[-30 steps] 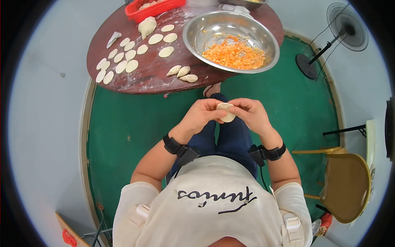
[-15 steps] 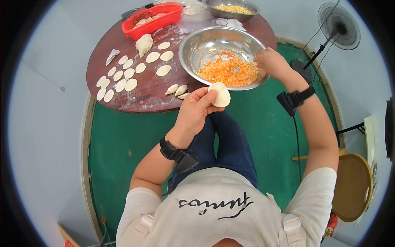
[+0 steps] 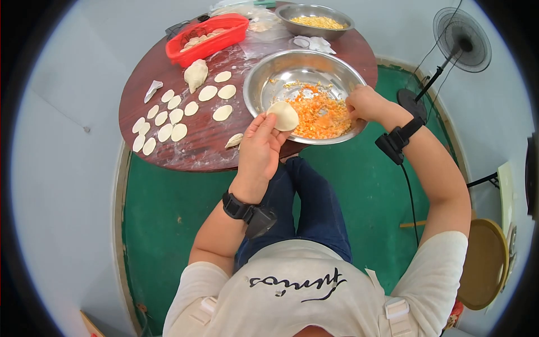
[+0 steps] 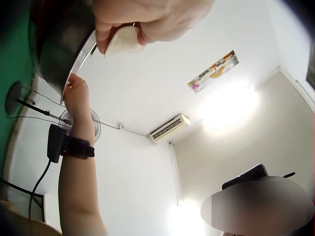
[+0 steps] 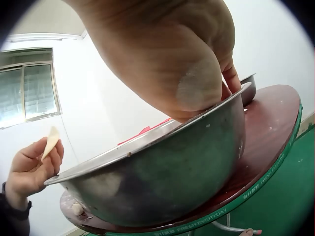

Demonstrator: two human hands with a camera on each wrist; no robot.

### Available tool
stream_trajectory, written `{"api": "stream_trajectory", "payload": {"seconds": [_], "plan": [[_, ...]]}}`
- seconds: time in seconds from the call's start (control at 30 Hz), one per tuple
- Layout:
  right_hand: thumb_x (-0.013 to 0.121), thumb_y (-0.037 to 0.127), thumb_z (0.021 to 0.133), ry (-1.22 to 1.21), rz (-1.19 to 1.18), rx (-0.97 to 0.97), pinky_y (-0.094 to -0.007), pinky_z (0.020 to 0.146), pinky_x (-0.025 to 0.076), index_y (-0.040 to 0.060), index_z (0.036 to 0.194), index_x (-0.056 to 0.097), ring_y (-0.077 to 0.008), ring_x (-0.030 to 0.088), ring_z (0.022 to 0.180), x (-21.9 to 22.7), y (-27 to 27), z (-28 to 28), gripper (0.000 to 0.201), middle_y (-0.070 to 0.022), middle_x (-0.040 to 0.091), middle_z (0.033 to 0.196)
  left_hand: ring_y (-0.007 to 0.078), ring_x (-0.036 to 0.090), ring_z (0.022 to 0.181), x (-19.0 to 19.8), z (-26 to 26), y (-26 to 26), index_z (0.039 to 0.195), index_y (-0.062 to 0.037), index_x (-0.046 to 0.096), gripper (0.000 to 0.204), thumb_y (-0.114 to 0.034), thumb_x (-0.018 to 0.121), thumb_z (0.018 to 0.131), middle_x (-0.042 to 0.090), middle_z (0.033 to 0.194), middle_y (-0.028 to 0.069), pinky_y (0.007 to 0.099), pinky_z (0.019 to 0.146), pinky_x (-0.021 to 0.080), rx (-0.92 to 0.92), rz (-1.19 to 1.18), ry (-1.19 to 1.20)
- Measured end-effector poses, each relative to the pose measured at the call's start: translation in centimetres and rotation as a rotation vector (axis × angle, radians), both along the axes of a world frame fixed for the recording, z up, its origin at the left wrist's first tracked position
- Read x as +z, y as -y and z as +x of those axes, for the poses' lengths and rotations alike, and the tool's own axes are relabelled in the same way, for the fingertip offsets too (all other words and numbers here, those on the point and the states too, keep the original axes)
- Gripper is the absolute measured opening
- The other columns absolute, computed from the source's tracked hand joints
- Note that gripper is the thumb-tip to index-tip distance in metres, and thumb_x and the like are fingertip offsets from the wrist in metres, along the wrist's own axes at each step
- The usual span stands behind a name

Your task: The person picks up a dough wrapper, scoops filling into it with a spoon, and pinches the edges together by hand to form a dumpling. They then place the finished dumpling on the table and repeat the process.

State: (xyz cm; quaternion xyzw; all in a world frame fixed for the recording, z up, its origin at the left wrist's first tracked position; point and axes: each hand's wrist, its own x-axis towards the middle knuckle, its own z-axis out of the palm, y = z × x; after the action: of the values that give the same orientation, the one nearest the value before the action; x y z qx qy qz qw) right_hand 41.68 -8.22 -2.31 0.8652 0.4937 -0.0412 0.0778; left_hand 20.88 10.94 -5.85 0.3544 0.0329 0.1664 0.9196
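Note:
My left hand (image 3: 259, 147) pinches a round dumpling wrapper (image 3: 283, 117) between thumb and fingers, over the near left rim of a large steel bowl (image 3: 268, 78). In the right wrist view the wrapper (image 5: 51, 141) appears edge-on, thin and slightly bent. Orange and yellow chopped filling (image 3: 314, 128) lies in the bowl. My right hand (image 3: 369, 104) reaches over the bowl's right rim, its curled fingers down at the filling; I cannot tell what they hold. Beside the left hand, a folded dumpling (image 3: 233, 140) rests on the table, with others hidden behind that hand.
Several flat wrappers (image 3: 179, 132) and a dough lump (image 3: 196, 76) lie on the floured round table (image 3: 196, 160). Farther back are a red basket (image 3: 240, 35) of dough pieces and a second steel bowl (image 3: 286, 22) with yellow filling. A standing fan (image 3: 463, 44) is at right.
The hands were together on the wrapper over the lap, then parted. My right hand went to the bowl and reaches deeper into it; my left hand carried the wrapper forward to the rim.

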Motion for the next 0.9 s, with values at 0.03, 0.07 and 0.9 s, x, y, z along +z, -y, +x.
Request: {"api": "stream_trajectory", "payload": {"seconds": [0.03,0.07,0.9], "plan": [[0.067,0.016,0.068,-0.004,0.001,-0.005,-0.0373,0.071,0.046,0.0098,0.076,0.067,-0.0260,0.057,0.083,0.1,-0.1,-0.2,0.010,-0.0074,0.063,0.078,0.0239,0.055,0.106,0.0,0.1,-0.2,0.112,0.0027,0.049,0.024,-0.009,0.046,0.091,0.056,0.112,0.0144,0.0399,0.094,0.044,0.018,-0.013,0.012],[0.066,0.015,0.069,-0.109,0.064,-0.052,-0.0372,0.068,0.046,0.0069,0.074,0.064,-0.0260,0.058,0.078,0.4,-0.3,-0.4,0.010,-0.0077,0.063,0.075,0.0245,0.054,0.107,-0.1,0.2,-0.3,0.114,0.0032,0.047,0.025,-0.008,0.045,0.091,0.055,0.114,0.0152,0.0404,0.095,0.044,0.037,-0.025,0.026],[0.063,0.019,0.080,-0.650,0.204,-0.410,-0.0236,0.052,0.043,0.0016,0.086,0.068,-0.0075,0.050,0.051,3.7,-2.0,-4.5,0.019,-0.0007,0.056,0.058,0.0308,0.048,0.114,1.1,0.4,-0.3,0.122,0.0095,0.036,0.032,-0.004,0.035,0.093,0.046,0.122,0.0217,0.0441,0.100,0.039,0.005,-0.061,-0.051]]}}
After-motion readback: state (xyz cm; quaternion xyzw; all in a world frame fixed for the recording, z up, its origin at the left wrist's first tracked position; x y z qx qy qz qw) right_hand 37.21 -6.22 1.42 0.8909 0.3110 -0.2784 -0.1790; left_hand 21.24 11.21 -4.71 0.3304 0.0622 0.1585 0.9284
